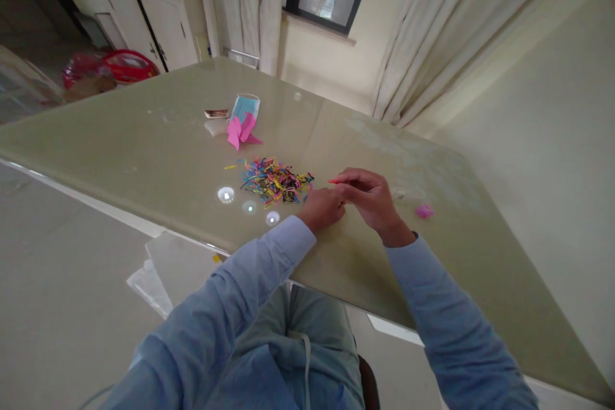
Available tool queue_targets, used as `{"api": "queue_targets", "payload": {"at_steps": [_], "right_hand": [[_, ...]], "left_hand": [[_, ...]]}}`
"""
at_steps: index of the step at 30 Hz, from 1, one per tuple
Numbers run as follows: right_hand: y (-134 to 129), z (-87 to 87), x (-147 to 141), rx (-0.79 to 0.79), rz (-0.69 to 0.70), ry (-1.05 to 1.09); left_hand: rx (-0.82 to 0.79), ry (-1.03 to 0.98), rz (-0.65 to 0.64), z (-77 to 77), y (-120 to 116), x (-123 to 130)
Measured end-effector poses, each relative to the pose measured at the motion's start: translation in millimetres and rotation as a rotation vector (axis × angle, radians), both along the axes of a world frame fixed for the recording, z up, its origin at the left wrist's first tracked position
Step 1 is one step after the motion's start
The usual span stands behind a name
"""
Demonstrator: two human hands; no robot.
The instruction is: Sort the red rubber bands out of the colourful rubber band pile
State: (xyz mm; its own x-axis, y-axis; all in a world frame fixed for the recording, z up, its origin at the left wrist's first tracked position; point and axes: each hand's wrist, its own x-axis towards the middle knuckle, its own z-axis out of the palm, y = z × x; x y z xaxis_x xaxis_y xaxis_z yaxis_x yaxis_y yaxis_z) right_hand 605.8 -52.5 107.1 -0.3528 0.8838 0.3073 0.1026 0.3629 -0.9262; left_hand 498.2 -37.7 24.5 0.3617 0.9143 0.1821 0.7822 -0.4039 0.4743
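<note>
Right hand (369, 200) met left hand (325, 207) above the table (355, 262); small red piece (333, 181) showed at the right fingertips, though a firm pinch could not be confirmed. Left fingers curled, their grip unreadable. Multicoloured pile of thin pieces (276, 180) lay just beyond the left hand, toward the person's left. Farther off: pink folded sheet (241, 132) against a blue face mask (246, 107). Pink clump (425, 211) sat right of the right hand.
</note>
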Motion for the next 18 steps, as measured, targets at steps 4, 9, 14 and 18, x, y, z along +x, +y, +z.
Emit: {"api": "queue_targets", "payload": {"at_steps": [4,9,14,18], "right_hand": [[-43.4,-6.1,8.7,-0.155,-0.049,0.269],[-67.8,-18.2,19.7,-0.263,-0.129,0.424],[-73.6,-30.8,40.4,-0.297,-0.224,0.483],[-81.6,-37.7,55.9,-0.323,-0.284,0.496]], "left_hand": [[-0.037,0.069,-0.067,3.7,-0.6,-2.9],[-0.046,0.102,-0.088,11.4,-1.6,-6.8],[-0.029,0.112,-0.087,10.3,-1.7,-7.1],[-0.003,0.094,-0.083,3.2,2.0,-7.4]]}}
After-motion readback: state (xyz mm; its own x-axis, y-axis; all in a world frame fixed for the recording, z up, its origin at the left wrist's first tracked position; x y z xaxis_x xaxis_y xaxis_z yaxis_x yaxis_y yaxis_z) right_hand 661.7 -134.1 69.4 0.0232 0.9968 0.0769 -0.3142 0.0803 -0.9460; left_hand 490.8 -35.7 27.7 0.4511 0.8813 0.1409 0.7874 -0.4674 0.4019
